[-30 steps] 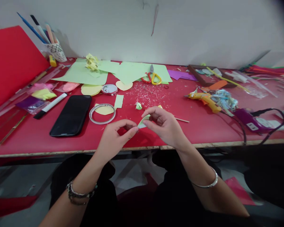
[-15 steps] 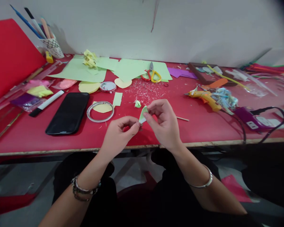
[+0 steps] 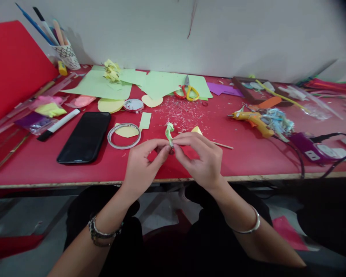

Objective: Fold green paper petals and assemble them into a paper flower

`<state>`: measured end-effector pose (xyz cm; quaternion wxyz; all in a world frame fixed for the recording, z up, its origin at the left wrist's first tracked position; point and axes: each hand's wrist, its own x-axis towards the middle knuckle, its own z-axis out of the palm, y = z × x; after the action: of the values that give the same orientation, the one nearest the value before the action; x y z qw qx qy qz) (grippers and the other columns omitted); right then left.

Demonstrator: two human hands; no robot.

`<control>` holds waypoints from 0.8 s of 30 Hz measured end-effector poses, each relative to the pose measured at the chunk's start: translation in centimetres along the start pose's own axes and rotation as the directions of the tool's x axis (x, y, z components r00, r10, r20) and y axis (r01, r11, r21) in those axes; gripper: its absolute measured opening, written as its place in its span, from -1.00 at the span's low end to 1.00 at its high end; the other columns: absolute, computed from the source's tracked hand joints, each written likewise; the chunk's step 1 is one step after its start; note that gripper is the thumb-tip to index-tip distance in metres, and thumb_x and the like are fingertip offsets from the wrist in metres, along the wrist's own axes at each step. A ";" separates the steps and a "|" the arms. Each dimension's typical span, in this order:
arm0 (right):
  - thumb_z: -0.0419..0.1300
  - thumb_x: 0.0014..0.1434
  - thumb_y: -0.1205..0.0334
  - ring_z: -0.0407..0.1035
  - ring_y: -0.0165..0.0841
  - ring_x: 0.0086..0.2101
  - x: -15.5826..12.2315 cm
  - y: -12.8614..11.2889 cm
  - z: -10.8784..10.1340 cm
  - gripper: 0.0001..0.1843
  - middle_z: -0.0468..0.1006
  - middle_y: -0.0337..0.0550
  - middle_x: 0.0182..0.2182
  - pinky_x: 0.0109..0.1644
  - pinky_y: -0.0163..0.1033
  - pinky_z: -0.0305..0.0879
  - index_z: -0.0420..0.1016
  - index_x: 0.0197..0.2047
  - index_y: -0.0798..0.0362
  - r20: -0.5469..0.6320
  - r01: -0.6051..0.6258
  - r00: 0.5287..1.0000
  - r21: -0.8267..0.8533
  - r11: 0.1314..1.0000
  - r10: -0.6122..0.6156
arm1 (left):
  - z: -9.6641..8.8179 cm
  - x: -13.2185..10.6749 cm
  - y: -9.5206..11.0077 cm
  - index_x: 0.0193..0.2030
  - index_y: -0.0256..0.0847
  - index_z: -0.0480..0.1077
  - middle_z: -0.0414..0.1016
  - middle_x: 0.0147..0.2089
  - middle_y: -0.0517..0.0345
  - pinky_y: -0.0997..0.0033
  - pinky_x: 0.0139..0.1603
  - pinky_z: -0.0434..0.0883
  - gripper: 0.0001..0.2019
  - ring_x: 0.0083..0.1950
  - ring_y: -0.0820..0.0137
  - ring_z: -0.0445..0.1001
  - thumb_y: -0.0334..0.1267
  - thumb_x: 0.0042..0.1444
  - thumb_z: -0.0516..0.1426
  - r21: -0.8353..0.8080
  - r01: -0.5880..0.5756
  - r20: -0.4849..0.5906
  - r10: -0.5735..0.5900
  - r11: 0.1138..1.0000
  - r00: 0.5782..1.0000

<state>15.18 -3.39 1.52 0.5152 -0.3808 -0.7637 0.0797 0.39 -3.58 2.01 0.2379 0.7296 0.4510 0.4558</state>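
Both hands meet above the front of the red table [image 3: 46, 169] and pinch one small light-green paper piece [image 3: 169, 133], which stands upright and looks rolled or folded. My left hand [image 3: 142, 165] grips its lower end with thumb and forefinger. My right hand [image 3: 202, 157] pinches it from the right side, fingers curled. A small yellow paper scrap [image 3: 196, 130] lies just behind my right hand, and a thin wooden stick [image 3: 223, 145] rests to its right.
A black phone [image 3: 85, 137], a tape ring [image 3: 123, 135] and a marker [image 3: 59, 124] lie at left. Green paper sheets [image 3: 158, 85], scissors [image 3: 187, 92] and paper shavings sit behind. A yellow glue gun [image 3: 252, 120] and cables lie at right. A pen cup [image 3: 64, 54] stands far left.
The green paper has gone from a flat, leaf-like piece held between the hands to a narrow upright roll. Both hands have closed in on it together.
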 end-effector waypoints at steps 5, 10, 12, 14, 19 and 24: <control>0.08 0.08 0.42 0.40 -0.38 -0.27 -0.1 0.0 0.2 -0.86 0.51 -0.20 -0.40 -0.12 -0.23 0.32 0.38 -0.35 0.00 -0.015 0.012 1.000 -0.019 1.000 -0.012 | 0.3 -0.2 -0.7 -0.26 -0.23 0.43 0.54 -0.30 0.14 0.50 -0.26 0.38 -0.87 -0.30 0.45 0.46 -0.34 0.14 0.06 0.148 -0.173 -0.015 0.177 0.974 0.984; 0.06 0.06 0.45 0.38 -0.40 -0.32 0.0 -0.1 0.1 -0.86 0.47 -0.21 -0.44 -0.19 -0.26 0.33 0.34 -0.38 0.01 0.005 0.039 0.999 -0.060 0.997 -0.039 | 0.3 -0.2 -1.0 -0.27 -0.25 0.41 0.53 -0.30 0.11 0.45 -0.24 0.38 -0.88 -0.28 0.44 0.45 -0.37 0.15 0.04 0.207 -0.313 -0.002 0.321 0.927 0.947; 0.05 0.06 0.45 0.38 -0.40 -0.33 0.0 0.0 0.1 -0.85 0.46 -0.23 -0.45 -0.21 -0.26 0.34 0.32 -0.40 0.00 0.008 0.046 0.999 -0.065 0.997 -0.045 | 0.2 -0.2 -1.0 -0.27 -0.26 0.41 0.52 -0.32 0.10 0.44 -0.24 0.38 -0.88 -0.29 0.44 0.44 -0.39 0.15 0.04 0.230 -0.361 0.012 0.368 0.904 0.930; 0.06 0.05 0.45 0.38 -0.40 -0.33 -0.1 0.1 0.1 -0.85 0.46 -0.23 -0.45 -0.22 -0.25 0.34 0.31 -0.41 -0.01 0.008 0.048 0.999 -0.067 0.997 -0.047 | 0.1 -0.2 -1.0 -0.27 -0.27 0.40 0.51 -0.32 0.09 0.44 -0.23 0.38 -0.88 -0.29 0.44 0.44 -0.40 0.15 0.04 0.249 -0.387 0.028 0.393 0.888 0.919; 0.06 0.03 0.46 0.37 -0.40 -0.33 -0.3 0.2 0.2 -0.84 0.46 -0.23 -0.44 -0.21 -0.25 0.34 0.30 -0.41 -0.02 -0.012 0.062 0.998 -0.042 0.997 -0.063 | 0.1 -0.1 -1.1 -0.28 -0.26 0.40 0.51 -0.33 0.10 0.43 -0.23 0.38 -0.87 -0.29 0.43 0.43 -0.41 0.16 0.03 0.274 -0.402 0.046 0.405 0.874 0.913; 0.05 0.02 0.49 0.37 -0.39 -0.33 -0.4 0.1 0.2 -0.82 0.44 -0.23 -0.46 -0.21 -0.24 0.34 0.31 -0.42 -0.01 -0.019 0.037 0.999 -0.053 0.998 -0.038 | 0.1 -0.2 -1.0 -0.29 -0.24 0.39 0.51 -0.33 0.11 0.43 -0.24 0.36 -0.86 -0.29 0.43 0.43 -0.38 0.17 0.01 0.288 -0.395 0.070 0.392 0.872 0.917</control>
<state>15.12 -3.52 1.01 0.5142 -0.3806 -0.7672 0.0459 -0.01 -3.25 1.11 0.0304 0.8353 0.3552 0.4185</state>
